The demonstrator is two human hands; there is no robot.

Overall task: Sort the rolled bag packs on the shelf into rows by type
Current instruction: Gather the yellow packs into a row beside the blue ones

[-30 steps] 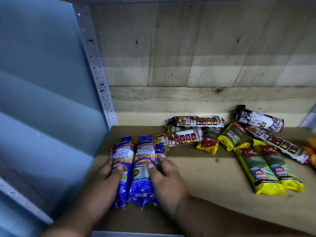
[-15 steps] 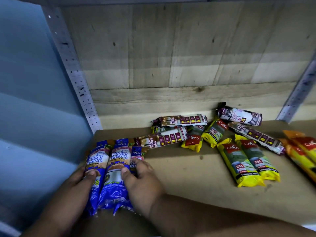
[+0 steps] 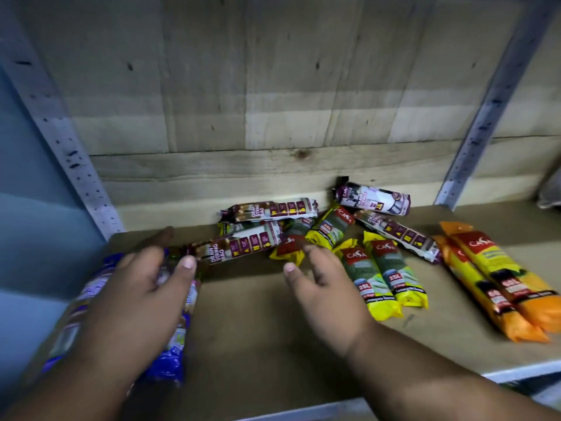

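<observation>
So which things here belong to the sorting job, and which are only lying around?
Job:
- blue packs, under the left hand
- drawstring packs
- yellow packs
- orange packs
- right hand, open above the shelf

Just there:
- metal uprights
- wooden back wall
- grey thing at far right, unclear

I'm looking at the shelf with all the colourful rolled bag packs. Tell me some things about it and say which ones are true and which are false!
1. Two orange packs lie side by side at the right of the shelf. True.
2. The right hand is squeezing a yellow pack. False: it is open and holds nothing; yellow packs lie just beyond it.
3. The left hand is over the blue packs. True.
4. The draw string packs stand upright. False: they lie flat near the back wall.
5. Two yellow packs lie side by side left of the orange ones. True.
</observation>
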